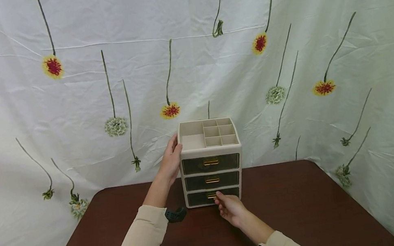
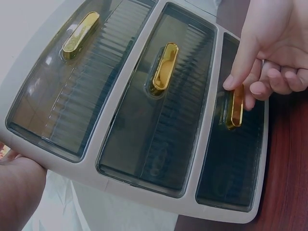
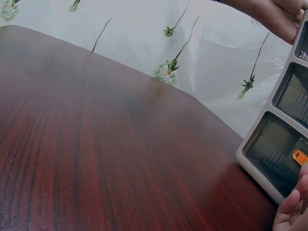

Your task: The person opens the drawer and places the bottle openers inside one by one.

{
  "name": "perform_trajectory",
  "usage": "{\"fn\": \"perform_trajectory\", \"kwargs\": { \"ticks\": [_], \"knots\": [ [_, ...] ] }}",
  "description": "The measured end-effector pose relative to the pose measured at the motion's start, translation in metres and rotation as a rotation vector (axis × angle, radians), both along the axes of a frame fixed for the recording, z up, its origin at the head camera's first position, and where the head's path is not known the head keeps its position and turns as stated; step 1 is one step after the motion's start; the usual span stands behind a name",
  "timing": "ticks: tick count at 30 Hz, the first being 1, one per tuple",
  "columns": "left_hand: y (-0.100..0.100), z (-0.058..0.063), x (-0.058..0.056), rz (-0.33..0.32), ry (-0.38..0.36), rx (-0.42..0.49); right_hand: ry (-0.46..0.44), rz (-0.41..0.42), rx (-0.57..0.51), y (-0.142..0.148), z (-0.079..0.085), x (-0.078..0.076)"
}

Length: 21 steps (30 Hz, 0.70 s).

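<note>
A cream desktop organizer (image 1: 209, 149) with three dark see-through drawers stands upright on the table. Each drawer front carries a gold handle, such as the middle one (image 2: 166, 67). All three drawers look pushed in. My left hand (image 1: 170, 159) rests against the organizer's left side near its top; only part of that hand (image 2: 21, 187) shows in the left wrist view. At the bottom drawer (image 1: 200, 199), my right hand (image 1: 231, 209) pinches the gold handle (image 2: 236, 110) between thumb and fingers. The right wrist view catches just some fingers of it (image 3: 291, 207) at the edge.
The organizer's top has open compartments (image 1: 192, 141), one large and several small. Beneath it lies a dark reddish-brown wooden table (image 3: 96, 154) with rounded back corners. A white flower-printed cloth (image 1: 140, 80) hangs behind the table and along its sides.
</note>
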<state>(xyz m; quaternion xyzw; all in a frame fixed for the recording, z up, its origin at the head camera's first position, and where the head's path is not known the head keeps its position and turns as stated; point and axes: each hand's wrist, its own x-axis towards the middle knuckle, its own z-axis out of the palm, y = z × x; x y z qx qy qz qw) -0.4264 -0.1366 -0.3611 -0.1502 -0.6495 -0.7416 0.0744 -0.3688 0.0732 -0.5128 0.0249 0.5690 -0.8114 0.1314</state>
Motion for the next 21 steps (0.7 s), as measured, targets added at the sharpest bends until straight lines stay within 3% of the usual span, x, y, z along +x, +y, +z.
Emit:
{"fn": "perform_trajectory", "kwargs": {
  "ticks": [13,21],
  "knots": [
    [0.003,-0.001,-0.001,-0.014,0.003,-0.013,-0.005,0.023,0.083,0.009,0.003,0.000],
    [-0.008,0.002,0.001,0.071,-0.017,-0.215,0.088,0.084,0.266,0.037,0.017,0.010]
  ]
}}
